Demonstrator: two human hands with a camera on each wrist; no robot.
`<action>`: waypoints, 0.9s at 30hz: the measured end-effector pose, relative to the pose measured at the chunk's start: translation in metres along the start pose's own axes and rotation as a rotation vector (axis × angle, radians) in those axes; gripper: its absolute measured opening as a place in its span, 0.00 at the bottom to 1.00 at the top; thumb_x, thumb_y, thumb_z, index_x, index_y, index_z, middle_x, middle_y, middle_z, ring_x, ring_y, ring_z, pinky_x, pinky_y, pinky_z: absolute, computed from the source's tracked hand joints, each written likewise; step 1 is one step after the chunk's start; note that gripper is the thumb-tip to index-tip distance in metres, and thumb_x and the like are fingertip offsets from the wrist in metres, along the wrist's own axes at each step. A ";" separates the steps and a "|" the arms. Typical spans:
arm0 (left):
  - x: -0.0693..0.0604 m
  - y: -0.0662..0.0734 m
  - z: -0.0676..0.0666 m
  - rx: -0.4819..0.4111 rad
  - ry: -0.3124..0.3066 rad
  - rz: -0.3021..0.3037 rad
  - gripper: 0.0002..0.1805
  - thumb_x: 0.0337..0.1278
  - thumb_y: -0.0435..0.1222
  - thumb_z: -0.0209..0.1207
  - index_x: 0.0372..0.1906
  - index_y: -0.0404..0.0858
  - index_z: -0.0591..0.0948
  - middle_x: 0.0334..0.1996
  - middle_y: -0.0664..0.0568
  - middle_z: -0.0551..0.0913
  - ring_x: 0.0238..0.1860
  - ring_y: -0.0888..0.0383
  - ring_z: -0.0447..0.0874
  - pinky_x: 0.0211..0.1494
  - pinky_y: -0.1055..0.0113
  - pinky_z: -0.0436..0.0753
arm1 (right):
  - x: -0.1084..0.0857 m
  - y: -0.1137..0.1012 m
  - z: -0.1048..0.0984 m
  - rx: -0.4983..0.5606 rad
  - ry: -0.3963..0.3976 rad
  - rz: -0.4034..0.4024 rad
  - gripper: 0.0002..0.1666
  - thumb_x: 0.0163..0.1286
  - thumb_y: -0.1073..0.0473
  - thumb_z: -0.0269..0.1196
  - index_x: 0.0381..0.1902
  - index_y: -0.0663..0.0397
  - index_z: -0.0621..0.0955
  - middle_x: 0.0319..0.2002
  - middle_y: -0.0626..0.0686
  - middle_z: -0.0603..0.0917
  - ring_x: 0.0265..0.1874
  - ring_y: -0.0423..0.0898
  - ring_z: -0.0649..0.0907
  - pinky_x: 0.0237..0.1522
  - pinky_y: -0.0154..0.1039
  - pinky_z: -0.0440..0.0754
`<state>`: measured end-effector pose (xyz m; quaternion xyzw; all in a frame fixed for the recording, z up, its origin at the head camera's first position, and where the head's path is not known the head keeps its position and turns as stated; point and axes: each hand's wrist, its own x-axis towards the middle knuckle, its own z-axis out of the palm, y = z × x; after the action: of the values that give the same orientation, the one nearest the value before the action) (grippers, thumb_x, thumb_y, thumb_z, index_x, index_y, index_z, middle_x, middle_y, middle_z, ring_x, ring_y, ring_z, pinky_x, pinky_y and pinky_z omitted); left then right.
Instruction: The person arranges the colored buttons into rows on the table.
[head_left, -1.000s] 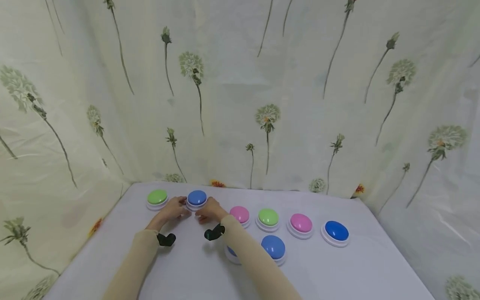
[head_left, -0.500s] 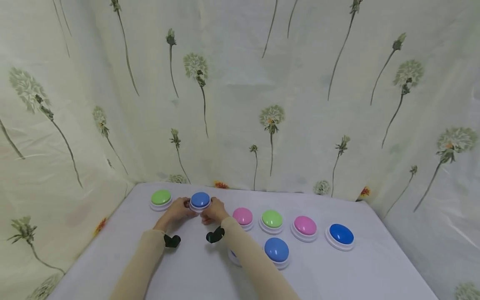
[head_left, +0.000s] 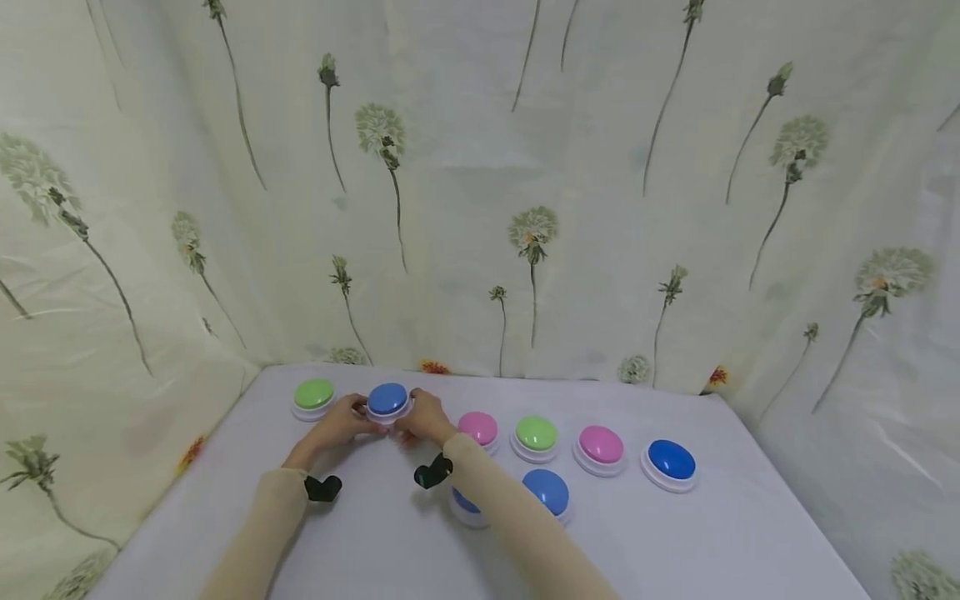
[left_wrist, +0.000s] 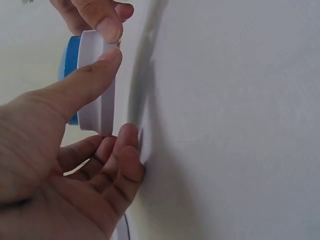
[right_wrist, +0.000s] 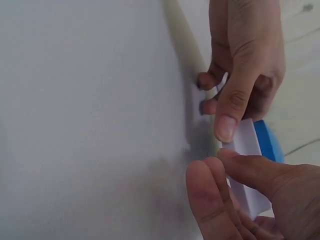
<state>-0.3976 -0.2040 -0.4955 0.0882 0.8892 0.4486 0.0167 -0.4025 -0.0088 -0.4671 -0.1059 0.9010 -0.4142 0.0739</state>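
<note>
Both hands hold one push button with a blue dome and a round white base, near the back left of the table. My left hand grips its left side, thumb on the white base and fingers curled beneath. From the other side my right hand pinches the base, its thumb close to the left thumb in both wrist views. The button appears raised slightly off the white tabletop in the left wrist view. Just left of the left hand stands a green button.
Right of the hands stand a pink button, a green button, another pink button and a dark blue button. Nearer, one blue button and another are partly covered by the right sleeve. A flowered curtain borders the table.
Fingers have closed in on the blue button, which has come off the table and shifted slightly left, toward the green one. The other buttons stay put; the head view sways a little.
</note>
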 end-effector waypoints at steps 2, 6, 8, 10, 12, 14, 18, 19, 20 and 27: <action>-0.004 0.003 -0.003 -0.006 -0.009 -0.007 0.42 0.43 0.45 0.73 0.60 0.26 0.70 0.51 0.36 0.77 0.47 0.48 0.79 0.42 0.61 0.82 | -0.001 -0.002 -0.002 -0.004 -0.017 -0.021 0.40 0.54 0.61 0.72 0.62 0.66 0.69 0.48 0.65 0.81 0.16 0.43 0.83 0.30 0.33 0.82; -0.012 0.008 -0.007 0.008 -0.013 0.018 0.41 0.44 0.45 0.73 0.59 0.25 0.70 0.49 0.36 0.77 0.45 0.49 0.79 0.40 0.63 0.80 | -0.011 -0.005 -0.009 0.054 -0.064 -0.039 0.38 0.55 0.61 0.72 0.60 0.66 0.70 0.40 0.63 0.82 0.15 0.44 0.84 0.22 0.37 0.83; -0.016 0.012 -0.007 0.025 -0.013 0.037 0.39 0.44 0.43 0.73 0.58 0.24 0.71 0.47 0.37 0.78 0.43 0.50 0.78 0.39 0.65 0.79 | -0.019 -0.006 -0.012 0.085 -0.080 -0.052 0.38 0.54 0.61 0.73 0.59 0.67 0.70 0.34 0.61 0.83 0.14 0.46 0.84 0.19 0.38 0.83; -0.021 0.017 -0.007 0.042 -0.009 0.053 0.38 0.43 0.42 0.73 0.56 0.24 0.73 0.45 0.38 0.78 0.42 0.51 0.78 0.38 0.65 0.78 | -0.028 -0.006 -0.017 0.095 -0.085 -0.076 0.38 0.53 0.61 0.74 0.59 0.68 0.70 0.32 0.59 0.82 0.13 0.47 0.83 0.18 0.39 0.82; -0.026 0.024 -0.006 0.063 -0.006 0.069 0.36 0.43 0.42 0.73 0.54 0.24 0.73 0.44 0.40 0.79 0.41 0.52 0.78 0.38 0.66 0.77 | -0.036 -0.006 -0.020 0.101 -0.084 -0.101 0.38 0.52 0.61 0.74 0.58 0.68 0.70 0.32 0.60 0.83 0.12 0.47 0.83 0.17 0.40 0.82; -0.033 0.032 -0.005 0.082 0.004 0.070 0.36 0.42 0.43 0.74 0.53 0.25 0.74 0.43 0.41 0.79 0.40 0.53 0.77 0.38 0.66 0.77 | -0.044 -0.004 -0.023 0.095 -0.082 -0.129 0.39 0.53 0.60 0.74 0.59 0.68 0.70 0.34 0.60 0.83 0.12 0.46 0.82 0.17 0.40 0.82; -0.051 0.051 0.000 0.087 0.004 0.074 0.36 0.40 0.44 0.75 0.51 0.26 0.74 0.41 0.43 0.78 0.38 0.54 0.76 0.36 0.66 0.77 | -0.062 0.001 -0.030 0.072 -0.093 -0.185 0.41 0.55 0.56 0.73 0.62 0.66 0.68 0.32 0.60 0.84 0.11 0.44 0.82 0.18 0.41 0.82; -0.056 0.056 0.001 0.085 0.000 0.076 0.36 0.39 0.44 0.75 0.50 0.26 0.74 0.40 0.43 0.77 0.38 0.54 0.76 0.35 0.66 0.76 | -0.067 0.003 -0.033 0.069 -0.101 -0.191 0.42 0.56 0.55 0.73 0.63 0.65 0.67 0.32 0.60 0.84 0.11 0.44 0.82 0.18 0.41 0.82; -0.060 0.061 0.003 0.082 -0.001 0.075 0.35 0.39 0.44 0.75 0.50 0.27 0.74 0.40 0.44 0.77 0.37 0.55 0.76 0.35 0.67 0.76 | -0.072 0.005 -0.036 0.071 -0.108 -0.196 0.44 0.56 0.55 0.73 0.64 0.65 0.66 0.31 0.61 0.85 0.11 0.44 0.81 0.18 0.42 0.83; -0.087 0.098 0.021 0.082 -0.011 0.084 0.35 0.37 0.44 0.76 0.49 0.29 0.74 0.39 0.46 0.77 0.37 0.55 0.74 0.35 0.67 0.76 | -0.114 0.016 -0.061 0.025 -0.096 -0.182 0.49 0.54 0.49 0.74 0.67 0.60 0.64 0.25 0.52 0.81 0.14 0.44 0.81 0.20 0.39 0.82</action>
<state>-0.2961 -0.1452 -0.4343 0.1284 0.9024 0.4114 -0.0007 -0.3084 0.0747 -0.4348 -0.2060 0.8778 -0.4250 0.0804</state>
